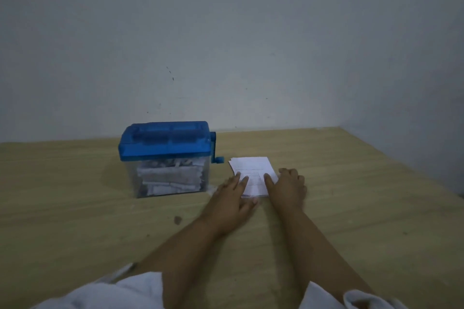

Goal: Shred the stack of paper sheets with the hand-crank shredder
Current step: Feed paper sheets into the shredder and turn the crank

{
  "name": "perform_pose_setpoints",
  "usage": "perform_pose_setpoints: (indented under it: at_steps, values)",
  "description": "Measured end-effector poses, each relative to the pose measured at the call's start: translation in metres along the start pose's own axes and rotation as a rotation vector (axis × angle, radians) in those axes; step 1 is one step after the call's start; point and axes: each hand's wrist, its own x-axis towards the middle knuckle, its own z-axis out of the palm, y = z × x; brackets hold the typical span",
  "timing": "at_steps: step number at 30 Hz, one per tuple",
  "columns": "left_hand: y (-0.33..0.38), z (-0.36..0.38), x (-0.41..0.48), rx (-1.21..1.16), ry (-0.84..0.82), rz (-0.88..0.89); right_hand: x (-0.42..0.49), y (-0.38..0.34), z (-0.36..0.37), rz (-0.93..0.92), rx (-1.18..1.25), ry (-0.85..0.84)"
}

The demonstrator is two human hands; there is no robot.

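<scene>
A small stack of white paper sheets (pixel 251 167) lies flat on the wooden table, just right of the shredder. The hand-crank shredder (pixel 164 143) has a blue lid over a clear bin packed with white shreds, and its blue crank (pixel 215 152) hangs down on the right side. My left hand (pixel 232 199) rests on the stack's near left part with its fingers straight. My right hand (pixel 288 189) lies on the stack's right edge, index finger stretched out over the paper. Neither hand touches the shredder.
The light wooden table (pixel 351 195) runs back to a grey wall and ends at a corner on the right. A small dark spot (pixel 177 220) marks the wood near my left forearm. White sleeves show at the bottom edge.
</scene>
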Motion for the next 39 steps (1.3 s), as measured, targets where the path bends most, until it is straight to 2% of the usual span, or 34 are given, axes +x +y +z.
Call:
perform_pose_setpoints:
  at_steps: [4, 9, 13, 23, 26, 29, 31, 33, 34, 36, 39]
  values:
    - [0.003, 0.000, 0.002, 0.071, -0.062, 0.015, 0.006, 0.002, 0.002, -0.002, 0.002, -0.032]
    - [0.004, -0.001, 0.001, 0.107, -0.082, 0.008, 0.009, 0.005, 0.001, 0.034, 0.302, 0.073]
    - [0.004, 0.001, 0.000, 0.120, -0.085, 0.003, 0.008, 0.006, 0.001, 0.105, 0.422, 0.108]
    - [0.002, 0.004, 0.002, 0.121, -0.114, 0.002, 0.008, 0.006, -0.003, 0.078, 0.134, 0.154]
    - [0.002, 0.004, 0.002, 0.116, -0.111, 0.007, 0.008, 0.005, -0.002, 0.039, 0.192, 0.190]
    - [0.003, 0.003, 0.001, 0.017, -0.031, -0.003, 0.006, 0.005, -0.003, 0.024, 0.405, 0.272]
    - [0.003, 0.003, 0.000, -0.065, 0.162, 0.041, 0.004, 0.004, -0.008, 0.075, 0.592, 0.279]
    - [0.001, 0.001, -0.007, -0.113, 0.349, 0.111, 0.002, 0.001, -0.013, 0.116, 0.643, 0.270]
    - [-0.001, -0.001, -0.011, -0.128, 0.392, 0.132, 0.002, 0.000, -0.015, 0.124, 0.637, 0.264]
    - [-0.004, -0.005, -0.018, -0.133, 0.387, 0.150, 0.002, -0.004, -0.018, 0.129, 0.602, 0.245]
    - [-0.005, -0.007, -0.023, -0.035, 0.192, 0.119, -0.001, -0.008, -0.017, 0.123, 0.547, 0.196]
